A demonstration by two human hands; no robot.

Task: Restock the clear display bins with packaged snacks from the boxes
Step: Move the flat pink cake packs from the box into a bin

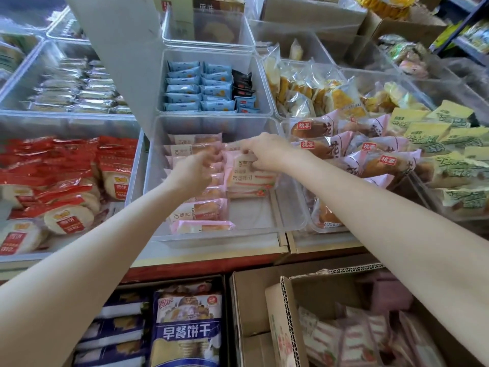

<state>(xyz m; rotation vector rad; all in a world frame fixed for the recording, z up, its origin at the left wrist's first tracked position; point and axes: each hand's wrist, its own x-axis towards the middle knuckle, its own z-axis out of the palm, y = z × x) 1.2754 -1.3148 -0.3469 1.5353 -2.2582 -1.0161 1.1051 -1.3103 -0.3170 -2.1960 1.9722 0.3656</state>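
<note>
Display counter (211,256) w/ clear bins (264,221) side by side; cardboard boxes (254,295) below at front.

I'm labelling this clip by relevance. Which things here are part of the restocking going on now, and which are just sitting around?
In the job:
- left hand and right hand, fingers on the pink packs
- clear bin being filled
- cardboard box of matching packs

Just there:
- blue packets
- red-wrapped cakes
- green-yellow packs
- biscuit bag
</note>
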